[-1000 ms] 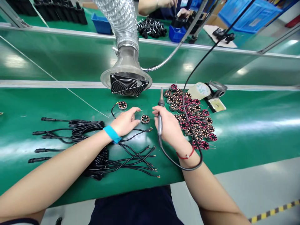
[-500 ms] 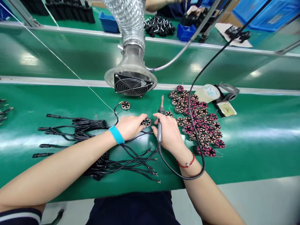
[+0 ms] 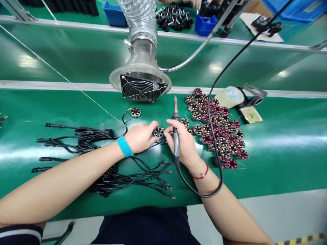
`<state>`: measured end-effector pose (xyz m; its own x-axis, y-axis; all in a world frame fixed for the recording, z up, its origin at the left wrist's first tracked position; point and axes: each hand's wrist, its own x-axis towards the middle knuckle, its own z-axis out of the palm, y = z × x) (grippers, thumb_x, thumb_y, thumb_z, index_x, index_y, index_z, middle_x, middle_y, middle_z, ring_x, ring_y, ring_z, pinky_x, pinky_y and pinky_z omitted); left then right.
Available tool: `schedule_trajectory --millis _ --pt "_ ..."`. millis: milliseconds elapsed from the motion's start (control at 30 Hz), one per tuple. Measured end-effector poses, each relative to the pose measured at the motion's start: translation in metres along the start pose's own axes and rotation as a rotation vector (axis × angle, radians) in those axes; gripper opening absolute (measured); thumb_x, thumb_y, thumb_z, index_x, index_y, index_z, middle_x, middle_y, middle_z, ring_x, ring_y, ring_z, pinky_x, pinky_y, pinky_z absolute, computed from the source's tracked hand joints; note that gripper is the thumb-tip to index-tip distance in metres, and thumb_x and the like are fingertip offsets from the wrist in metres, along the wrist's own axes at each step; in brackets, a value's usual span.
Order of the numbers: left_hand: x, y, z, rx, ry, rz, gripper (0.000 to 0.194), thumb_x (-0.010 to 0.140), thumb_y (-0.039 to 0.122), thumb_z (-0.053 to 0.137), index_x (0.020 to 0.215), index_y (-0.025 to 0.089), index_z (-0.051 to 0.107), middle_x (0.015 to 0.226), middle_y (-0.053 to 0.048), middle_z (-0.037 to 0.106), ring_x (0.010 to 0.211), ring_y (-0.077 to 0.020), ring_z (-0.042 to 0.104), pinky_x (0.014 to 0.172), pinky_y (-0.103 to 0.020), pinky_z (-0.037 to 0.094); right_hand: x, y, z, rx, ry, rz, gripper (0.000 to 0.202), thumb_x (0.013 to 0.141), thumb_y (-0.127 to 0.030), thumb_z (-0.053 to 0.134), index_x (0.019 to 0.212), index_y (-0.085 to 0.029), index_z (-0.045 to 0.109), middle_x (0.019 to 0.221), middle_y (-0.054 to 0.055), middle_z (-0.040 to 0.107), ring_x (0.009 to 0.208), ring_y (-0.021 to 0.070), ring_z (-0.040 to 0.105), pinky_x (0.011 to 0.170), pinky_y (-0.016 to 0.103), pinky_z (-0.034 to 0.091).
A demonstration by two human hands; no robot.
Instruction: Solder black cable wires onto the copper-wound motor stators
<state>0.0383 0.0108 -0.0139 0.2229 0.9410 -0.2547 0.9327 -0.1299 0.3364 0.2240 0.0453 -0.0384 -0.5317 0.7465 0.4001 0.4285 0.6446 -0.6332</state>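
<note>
My left hand (image 3: pixel 140 136), with a blue band at the wrist, pinches a round motor stator (image 3: pixel 158 132) with copper windings between thumb and finger. Close on its right, my right hand (image 3: pixel 182 143) is closed around a soldering iron (image 3: pixel 176 136), its tip pointing up and away from me. The thumb and fingertips of this hand reach the stator's right edge; whether they hold a wire there is too small to tell. Black cables (image 3: pixel 143 178) with bared coloured ends lie below my hands. Another stator (image 3: pixel 135 112), joined to a black cable, rests behind my left hand.
Many stators with pink or copper windings (image 3: pixel 224 136) cover the bench on the right. A fume extractor (image 3: pixel 143 86) hangs above the middle. Behind the stators stand a soldering iron holder (image 3: pixel 252 97) and a sponge tray (image 3: pixel 250 114). The iron's cord (image 3: pixel 209 112) loops past my right forearm.
My right hand has moved closer to the stator, its fingertips now at the stator's edge. The iron stands slightly more upright. The camera view has shifted a little.
</note>
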Motion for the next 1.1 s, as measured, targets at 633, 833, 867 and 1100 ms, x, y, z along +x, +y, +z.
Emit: schedule_trajectory --millis 633,833,867,1100 --pt "0.001 -0.001 -0.001 -0.065 -0.024 -0.022 0.034 0.093 0.038 0.049 0.12 0.017 0.045 0.08 -0.005 0.068 0.073 -0.0246 0.065 0.056 -0.03 0.037 0.004 0.001 -0.016 -0.53 -0.126 -0.226 0.024 0.097 -0.019 0.043 0.115 -0.017 0.058 0.079 0.006 0.063 0.073 0.0226 0.055 0.067 0.035 0.045" --pt "0.0 -0.001 -0.003 -0.103 0.0 -0.009 0.033 0.093 0.038 0.047 0.118 0.018 0.047 0.079 -0.003 0.066 0.072 -0.0228 0.064 0.056 -0.029 0.036 0.005 0.009 -0.024 -0.141 -0.186 -0.101 0.041 0.09 -0.02 0.055 0.13 -0.02 0.046 0.1 0.006 0.067 0.093 0.0218 0.064 0.086 0.04 0.052" --pt "0.0 -0.001 -0.003 -0.105 -0.002 -0.013 0.032 0.093 0.039 0.047 0.118 0.018 0.047 0.078 -0.003 0.066 0.071 -0.0226 0.064 0.056 -0.029 0.035 0.005 0.01 -0.024 -0.119 -0.205 -0.086 0.041 0.09 -0.018 0.054 0.13 -0.021 0.046 0.1 0.006 0.067 0.094 0.0215 0.064 0.087 0.04 0.052" --pt "-0.001 -0.001 -0.003 -0.107 -0.012 -0.015 0.033 0.092 0.037 0.048 0.118 0.017 0.046 0.076 -0.002 0.063 0.068 -0.021 0.062 0.056 -0.028 0.034 0.004 0.011 -0.012 0.091 -0.164 0.04 0.042 0.088 -0.011 0.051 0.128 -0.024 0.047 0.096 0.001 0.067 0.086 0.0151 0.063 0.085 0.033 0.051"
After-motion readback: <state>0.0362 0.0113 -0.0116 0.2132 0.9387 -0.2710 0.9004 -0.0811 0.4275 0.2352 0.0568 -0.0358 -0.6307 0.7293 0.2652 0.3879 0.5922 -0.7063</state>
